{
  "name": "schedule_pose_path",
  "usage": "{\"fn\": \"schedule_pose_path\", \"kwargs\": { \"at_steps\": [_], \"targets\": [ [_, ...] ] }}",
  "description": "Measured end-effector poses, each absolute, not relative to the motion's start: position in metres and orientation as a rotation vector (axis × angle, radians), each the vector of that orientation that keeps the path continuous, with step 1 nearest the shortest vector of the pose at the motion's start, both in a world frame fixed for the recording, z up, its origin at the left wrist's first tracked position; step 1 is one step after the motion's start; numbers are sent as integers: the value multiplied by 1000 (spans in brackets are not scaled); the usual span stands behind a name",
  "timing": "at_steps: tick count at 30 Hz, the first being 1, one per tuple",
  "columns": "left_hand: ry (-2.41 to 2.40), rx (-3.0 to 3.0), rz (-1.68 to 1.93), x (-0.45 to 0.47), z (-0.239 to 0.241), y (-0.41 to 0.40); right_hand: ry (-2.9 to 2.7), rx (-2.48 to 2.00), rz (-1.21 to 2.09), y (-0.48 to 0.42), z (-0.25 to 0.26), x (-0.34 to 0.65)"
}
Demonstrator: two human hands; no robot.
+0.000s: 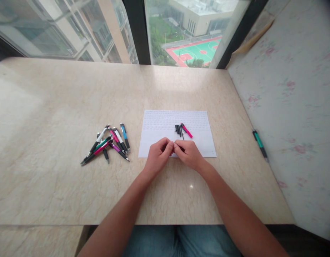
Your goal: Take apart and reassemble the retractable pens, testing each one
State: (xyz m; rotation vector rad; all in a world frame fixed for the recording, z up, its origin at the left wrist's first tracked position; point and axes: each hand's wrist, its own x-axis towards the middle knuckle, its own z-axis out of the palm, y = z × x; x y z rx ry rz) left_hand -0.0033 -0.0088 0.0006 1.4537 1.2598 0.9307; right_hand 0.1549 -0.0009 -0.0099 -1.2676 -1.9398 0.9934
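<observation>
My left hand [159, 152] and my right hand [188, 152] meet over the lower part of a sheet of paper [154, 137] with lines of writing across its top. Fingers and thumbs of both hands are pinched together, tip to tip. Whatever small piece they hold is hidden by the fingers. Just beyond them on the paper lie a pink pen barrel [186, 131], several short black pen parts [178, 130] and a thin dark rod [182, 134] that runs toward my right hand.
Left of the paper is a loose pile of click pens [104, 144] in several colours, with a blue pen [124, 135] at its right side. A green pen [259, 143] lies at the right, against the flowered wall [290, 107]. Windows stand behind the stone-patterned counter [74, 92].
</observation>
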Motion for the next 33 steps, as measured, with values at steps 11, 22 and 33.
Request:
{"fn": "schedule_pose_path", "kwargs": {
  "at_steps": [11,22,33],
  "targets": [
    [1226,1384,969,-3,4,-10,-1863,-1391,809,2,-2,166],
    [1194,1330,1033,-3,3,-10,-1855,-1967,198,12,-13,187],
    [1191,1238,1075,-2,1,-9,-1667,-1626,275,5,-2,172]
  ]
}}
